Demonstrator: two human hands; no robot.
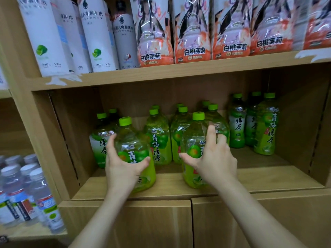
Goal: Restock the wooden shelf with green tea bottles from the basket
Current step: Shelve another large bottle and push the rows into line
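Head view: left fingers (112, 141) are curled round one green tea bottle (133, 140), right fingers (211, 135) spread flat against a second bottle (193, 140), both at the wooden shelf (259, 179) front, frame centre. Full (likely heavy), slick-labelled; the body is best gripped.

Rear green tea btls (179, 105) mostly hidden, only caps show. Top-shelf btls (193, 33) cut off at top edge. Water btls (41, 194), left, blurred.

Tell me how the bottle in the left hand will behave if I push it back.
Likely heavy for its size: the bottle looks full of liquid. Upright, it may tip if pushed near the cap. Its glossy wrap could slip under the fingers.
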